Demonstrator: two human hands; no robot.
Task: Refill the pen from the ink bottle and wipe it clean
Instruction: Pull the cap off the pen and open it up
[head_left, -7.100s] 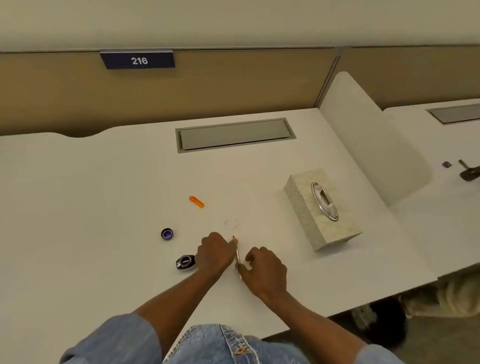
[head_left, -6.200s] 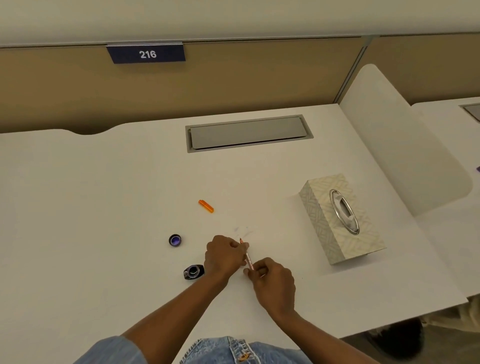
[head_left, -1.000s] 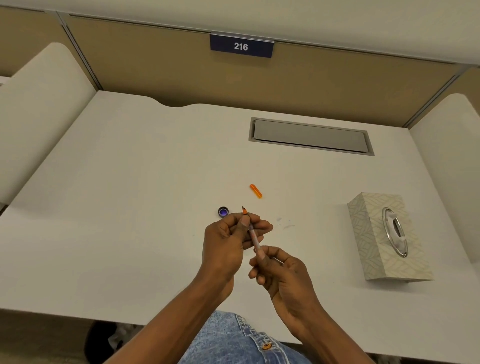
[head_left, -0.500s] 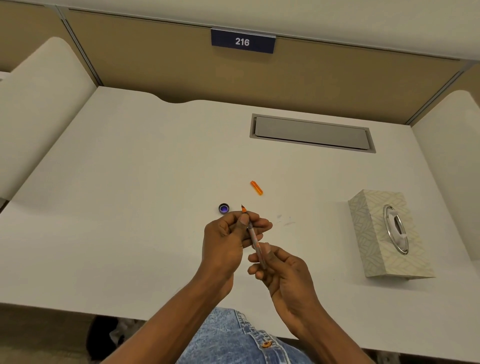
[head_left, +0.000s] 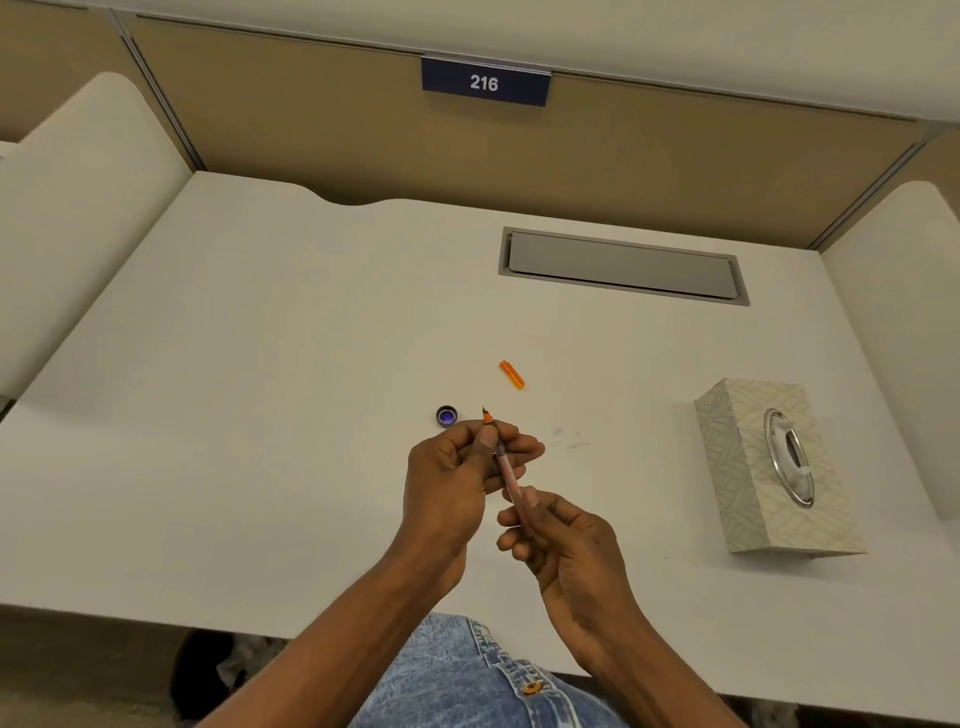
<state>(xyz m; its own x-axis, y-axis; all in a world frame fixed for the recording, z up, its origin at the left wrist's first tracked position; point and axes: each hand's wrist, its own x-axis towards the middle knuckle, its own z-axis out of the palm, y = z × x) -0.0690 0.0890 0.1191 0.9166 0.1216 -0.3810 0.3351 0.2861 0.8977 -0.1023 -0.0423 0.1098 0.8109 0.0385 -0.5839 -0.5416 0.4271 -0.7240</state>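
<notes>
Pen (head_left: 506, 470) pinched between left hand (head_left: 457, 478) and right hand (head_left: 566, 540) fingers

Office cubicle: partitioned desk (head_left: 260, 338), number plate (head_left: 485, 82) "216".

"216" in white bold digits, printed upright and centred on a dark blue rectangular plate (head_left: 485, 82). Hung under a thin silver strip (head_left: 483, 61) at the top edge of the tan partition panel (head_left: 311, 145), at 12 o'clock beyond the far edge of the table (head_left: 260, 338). Only legible marking in view.
</notes>
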